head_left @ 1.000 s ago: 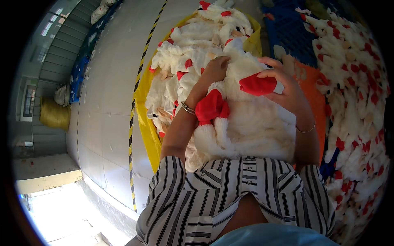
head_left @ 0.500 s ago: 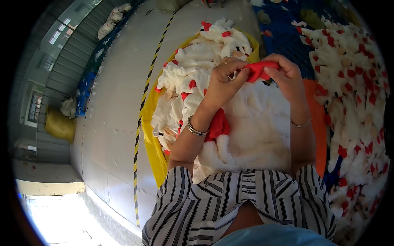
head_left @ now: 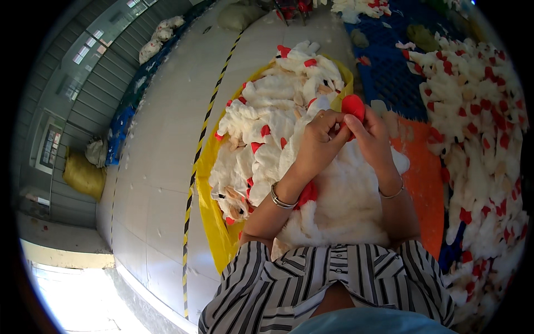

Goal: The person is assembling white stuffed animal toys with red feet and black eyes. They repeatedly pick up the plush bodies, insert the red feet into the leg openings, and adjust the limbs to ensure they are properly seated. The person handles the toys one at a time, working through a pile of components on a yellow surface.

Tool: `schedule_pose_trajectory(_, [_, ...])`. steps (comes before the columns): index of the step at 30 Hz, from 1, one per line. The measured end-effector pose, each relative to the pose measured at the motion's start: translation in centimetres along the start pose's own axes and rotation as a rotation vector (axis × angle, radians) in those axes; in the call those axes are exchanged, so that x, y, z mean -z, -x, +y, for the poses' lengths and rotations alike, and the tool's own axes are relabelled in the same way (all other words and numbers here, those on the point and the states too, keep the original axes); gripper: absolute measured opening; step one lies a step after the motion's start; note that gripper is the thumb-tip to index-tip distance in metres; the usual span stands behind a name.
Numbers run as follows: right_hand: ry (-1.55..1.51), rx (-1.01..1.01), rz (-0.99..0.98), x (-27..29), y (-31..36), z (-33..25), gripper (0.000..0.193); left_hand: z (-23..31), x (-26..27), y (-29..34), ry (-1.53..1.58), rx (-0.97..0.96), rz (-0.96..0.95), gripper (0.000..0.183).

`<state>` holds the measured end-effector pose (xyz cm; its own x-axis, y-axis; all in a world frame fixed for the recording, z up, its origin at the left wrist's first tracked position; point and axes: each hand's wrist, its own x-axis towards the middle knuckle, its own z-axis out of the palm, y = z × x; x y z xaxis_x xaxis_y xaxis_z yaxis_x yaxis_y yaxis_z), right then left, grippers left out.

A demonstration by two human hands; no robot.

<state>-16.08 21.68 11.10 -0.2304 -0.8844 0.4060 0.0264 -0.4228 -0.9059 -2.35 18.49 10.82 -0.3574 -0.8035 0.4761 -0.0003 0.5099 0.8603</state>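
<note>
Both my hands meet over my lap at a small red cloth piece, which looks joined to a white fluffy plush skin spread over my lap. My left hand pinches the lower edge of the red cloth. Against its right side, my right hand presses with thumb and fingers. The fingertips partly cover the cloth. Under my left forearm shows another red patch. Just beyond my left hand lies a heap of white plush skins with red and beige parts, resting on a yellow sheet.
To the right are an orange surface, a blue slatted pallet and a large heap of white and red plush skins. Black-and-yellow tape crosses the floor. A yellow sack stands by the left wall.
My hands have drawn closer together and slightly lower in the picture. The red cloth, earlier stretched sideways between them, now stands upright above the fingertips. The view has shifted a little.
</note>
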Motion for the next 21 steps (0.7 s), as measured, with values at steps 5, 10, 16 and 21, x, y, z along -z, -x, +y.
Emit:
schedule_pose_trajectory(5, [0.295,0.054,-0.139,1.1,0.4,-1.0,0.014,0.2,1.2,0.2,0.194,0.173,-0.017,0.012])
schedule_pose_trajectory(10, [0.409,0.135,-0.088,0.8,0.2,-1.6,0.009,1.9,0.9,0.4,0.140,0.119,0.004,0.009])
schedule_pose_trajectory(16, [0.165,0.050,-0.066,1.2,0.7,-0.9,0.010,2.2,0.3,0.9,0.147,-0.002,-0.039,0.009])
schedule_pose_trajectory(21, [-0.224,-0.136,-0.352,2.1,1.3,-1.8,0.018,2.5,1.0,0.9,0.445,0.142,0.039,0.019])
